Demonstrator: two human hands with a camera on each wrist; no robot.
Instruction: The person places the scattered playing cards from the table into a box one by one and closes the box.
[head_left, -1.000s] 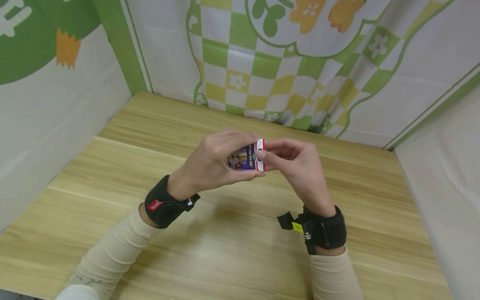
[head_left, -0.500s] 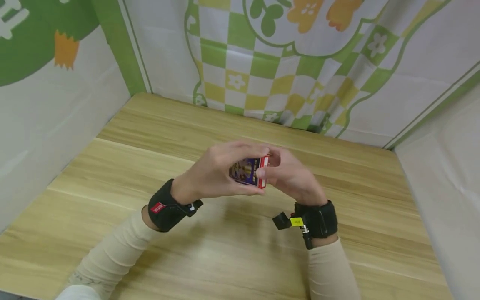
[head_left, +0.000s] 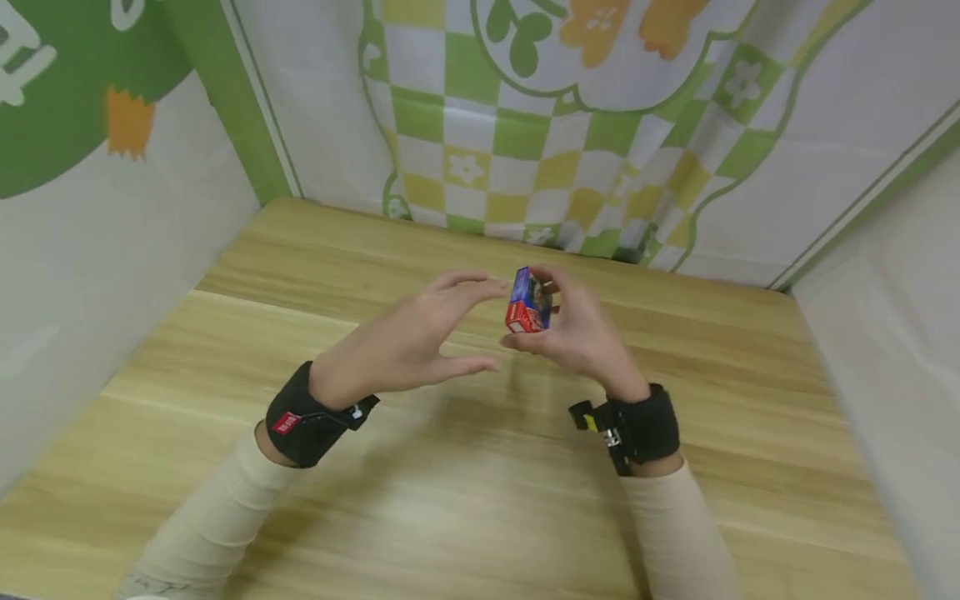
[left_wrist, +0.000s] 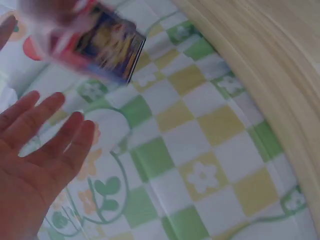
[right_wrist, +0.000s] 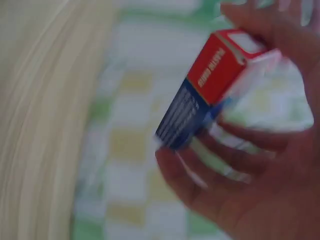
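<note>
A small red and blue playing-card box is held above the table by my right hand. The thumb grips its red end and the fingers curl round the far side. In the right wrist view, printed lettering shows on the red band of the card box, and the thumb and a fingertip are at opposite ends. My left hand is to the left of the box, its fingers spread and holding nothing. In the left wrist view the patterned face of the card box appears, partly blurred, apart from the left fingers.
A wooden table lies beneath both hands. Behind it hangs a green, yellow and white checkered curtain. White fabric walls enclose the sides. Each wrist wears a black strap with a small camera.
The left hand has let go of the card box and drawn away to the left. The right hand now holds the box alone, turned so its narrow blue side and red end show.
</note>
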